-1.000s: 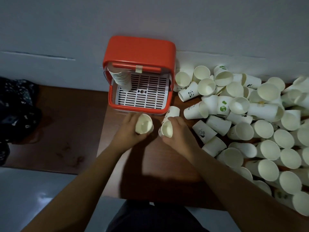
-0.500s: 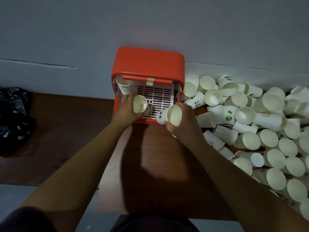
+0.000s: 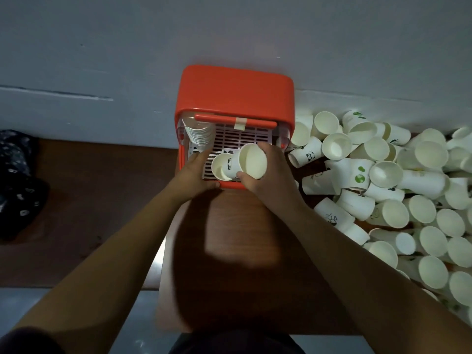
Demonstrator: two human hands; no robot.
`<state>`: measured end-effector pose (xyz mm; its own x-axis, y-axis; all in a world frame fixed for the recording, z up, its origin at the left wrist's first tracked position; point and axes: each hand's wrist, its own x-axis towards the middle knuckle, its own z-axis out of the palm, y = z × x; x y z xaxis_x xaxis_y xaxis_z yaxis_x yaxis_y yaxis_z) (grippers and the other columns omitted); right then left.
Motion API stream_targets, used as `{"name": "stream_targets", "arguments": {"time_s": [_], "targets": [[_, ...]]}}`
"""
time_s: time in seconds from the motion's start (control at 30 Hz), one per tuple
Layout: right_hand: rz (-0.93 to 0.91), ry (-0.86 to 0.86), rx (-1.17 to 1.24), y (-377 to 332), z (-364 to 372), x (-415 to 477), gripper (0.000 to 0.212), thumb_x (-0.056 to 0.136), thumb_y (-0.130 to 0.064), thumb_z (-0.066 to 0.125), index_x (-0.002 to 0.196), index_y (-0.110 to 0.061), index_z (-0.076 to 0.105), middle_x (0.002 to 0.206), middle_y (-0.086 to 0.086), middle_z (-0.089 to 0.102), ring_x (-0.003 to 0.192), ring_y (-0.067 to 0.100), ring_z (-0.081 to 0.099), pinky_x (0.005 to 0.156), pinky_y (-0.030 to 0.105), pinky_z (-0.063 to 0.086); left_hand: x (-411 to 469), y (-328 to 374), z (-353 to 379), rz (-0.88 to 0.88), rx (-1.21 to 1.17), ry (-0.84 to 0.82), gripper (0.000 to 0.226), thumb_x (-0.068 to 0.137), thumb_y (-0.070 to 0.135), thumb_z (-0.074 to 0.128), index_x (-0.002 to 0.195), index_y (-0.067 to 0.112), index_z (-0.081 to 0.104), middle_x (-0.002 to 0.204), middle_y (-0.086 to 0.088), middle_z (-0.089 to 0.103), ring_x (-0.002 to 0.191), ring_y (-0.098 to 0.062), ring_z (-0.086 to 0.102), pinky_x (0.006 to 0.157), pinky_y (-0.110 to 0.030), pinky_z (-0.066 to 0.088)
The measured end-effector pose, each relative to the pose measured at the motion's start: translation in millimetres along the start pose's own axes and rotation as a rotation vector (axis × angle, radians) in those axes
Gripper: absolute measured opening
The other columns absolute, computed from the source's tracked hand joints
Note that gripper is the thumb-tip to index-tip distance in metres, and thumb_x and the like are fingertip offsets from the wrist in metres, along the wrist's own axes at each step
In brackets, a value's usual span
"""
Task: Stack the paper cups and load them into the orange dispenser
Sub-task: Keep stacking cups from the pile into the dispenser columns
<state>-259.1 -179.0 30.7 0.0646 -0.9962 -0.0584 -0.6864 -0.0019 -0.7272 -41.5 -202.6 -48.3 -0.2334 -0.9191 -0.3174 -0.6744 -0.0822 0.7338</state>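
Note:
The orange dispenser (image 3: 235, 93) stands against the wall, with a white grille tray (image 3: 245, 139) in its open front. A short stack of cups (image 3: 198, 135) hangs in its left side. Over the tray, my left hand (image 3: 191, 175) holds a white paper cup (image 3: 220, 172) with its mouth towards me. My right hand (image 3: 272, 175) grips a second cup with a panda print (image 3: 251, 160), tilted. Its base meets the mouth of the left cup; how far in it sits I cannot tell.
A big pile of several loose white paper cups (image 3: 398, 190) covers the right side of the wooden table (image 3: 237, 251) up to the wall. A lower brown surface (image 3: 97, 200) with a dark patterned bag (image 3: 18, 182) lies to the left.
Both hands have come together over the tray. The right hand's cup has swung left so its base reaches the mouth of the left hand's cup.

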Motion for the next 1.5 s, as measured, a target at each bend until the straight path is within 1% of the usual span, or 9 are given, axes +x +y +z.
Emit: {"name": "stream_targets", "arguments": {"time_s": [0.17, 0.3, 0.5, 0.77, 0.87, 1.0, 1.13, 1.3, 1.5], "targets": [[-0.125, -0.060, -0.042, -5.6, 35.2, 15.6, 0.076, 0.074, -0.027, 0.083, 0.136, -0.004, 0.047, 0.130, 0.011, 0.050, 0.118, 0.019, 0.048, 0.095, 0.016, 0.032, -12.1, -1.0, -11.2, -0.019, -0.210, 0.151, 0.048, 0.095, 0.009, 0.062, 0.142, 0.015, 0.052, 0.139, -0.005, 0.055, 0.123, -0.014, 0.055, 0.105, -0.037, 0.049], [-0.166, -0.222, -0.147, 3.4, 55.9, 24.1, 0.078, 0.076, -0.020, 0.079, 0.141, 0.000, 0.043, 0.139, 0.016, 0.048, 0.128, 0.029, 0.048, 0.107, 0.043, 0.041, -11.9, 7.3, -8.9, -0.027, -0.373, 0.147, 0.037, 0.100, 0.023, 0.060, 0.137, 0.019, 0.058, 0.131, 0.001, 0.062, 0.108, 0.002, 0.061, 0.086, -0.010, 0.048], [0.016, -0.297, -0.202, 22.0, 59.7, 30.8, 0.078, 0.085, -0.024, 0.073, 0.151, -0.015, 0.032, 0.151, 0.006, 0.043, 0.136, 0.021, 0.041, 0.110, 0.035, 0.033, -4.8, -2.8, 0.1, 0.070, -0.171, 0.063, 0.059, 0.088, 0.013, 0.074, 0.142, 0.020, 0.053, 0.139, -0.001, 0.055, 0.121, -0.017, 0.057, 0.103, -0.040, 0.051], [0.083, -0.201, -0.119, 7.2, 44.8, 12.3, 0.068, 0.088, -0.027, 0.070, 0.146, -0.013, 0.038, 0.142, 0.005, 0.048, 0.128, 0.019, 0.046, 0.094, 0.021, 0.031, -15.3, 0.8, 6.2, 0.060, -0.099, 0.178, 0.051, 0.091, 0.023, 0.069, 0.139, 0.020, 0.053, 0.138, -0.005, 0.050, 0.124, -0.020, 0.052, 0.104, -0.044, 0.049], [0.116, -0.076, -0.075, 14.5, 16.8, -18.7, 0.047, 0.093, -0.027, 0.063, 0.135, -0.016, 0.047, 0.132, 0.001, 0.051, 0.118, 0.012, 0.049, 0.093, 0.026, 0.040, -34.8, 16.3, 11.9, 0.033, -0.129, 0.267, 0.032, 0.094, 0.022, 0.065, 0.125, 0.016, 0.059, 0.127, -0.003, 0.050, 0.111, -0.014, 0.056, 0.095, -0.032, 0.050], [0.305, 0.126, -0.110, 57.9, -21.7, -63.1, 0.035, 0.093, -0.023, 0.061, 0.125, -0.013, 0.054, 0.121, 0.003, 0.053, 0.109, 0.014, 0.054, 0.085, 0.023, 0.041, -59.6, 36.2, 42.1, 0.079, -0.207, 0.136, 0.013, 0.095, 0.018, 0.059, 0.105, 0.015, 0.066, 0.106, 0.000, 0.063, 0.093, -0.012, 0.059, 0.084, -0.031, 0.050], [0.428, 0.033, -0.182, 91.9, -31.1, -75.2, 0.040, 0.096, -0.029, 0.056, 0.133, -0.014, 0.051, 0.125, 0.007, 0.054, 0.108, 0.015, 0.052, 0.087, 0.027, 0.041, -61.3, 53.4, 88.1, -0.064, -0.219, -0.132, 0.019, 0.097, 0.022, 0.060, 0.114, 0.016, 0.068, 0.110, 0.003, 0.069, 0.103, -0.012, 0.064, 0.098, -0.036, 0.051], [0.433, -0.202, -0.088, 106.2, -21.4, -67.7, 0.051, 0.101, -0.040, 0.045, 0.147, -0.020, 0.039, 0.147, 0.010, 0.042, 0.133, 0.022, 0.041, 0.102, 0.024, 0.028, -43.4, 78.5, 131.6, -0.175, -0.232, -0.210, 0.050, 0.096, 0.028, 0.063, 0.144, 0.025, 0.050, 0.145, 0.003, 0.052, 0.134, -0.016, 0.047, 0.115, -0.037, 0.037], [0.528, -0.245, 0.231, 122.8, -33.7, -73.1, 0.045, 0.099, -0.041, 0.047, 0.139, -0.021, 0.051, 0.138, -0.003, 0.051, 0.125, 0.013, 0.046, 0.098, 0.023, 0.031, -33.8, 80.7, 158.5, -0.128, -0.387, -0.220, 0.061, 0.082, 0.017, 0.068, 0.138, 0.040, 0.054, 0.137, 0.005, 0.060, 0.124, -0.015, 0.059, 0.108, -0.044, 0.048]]}}
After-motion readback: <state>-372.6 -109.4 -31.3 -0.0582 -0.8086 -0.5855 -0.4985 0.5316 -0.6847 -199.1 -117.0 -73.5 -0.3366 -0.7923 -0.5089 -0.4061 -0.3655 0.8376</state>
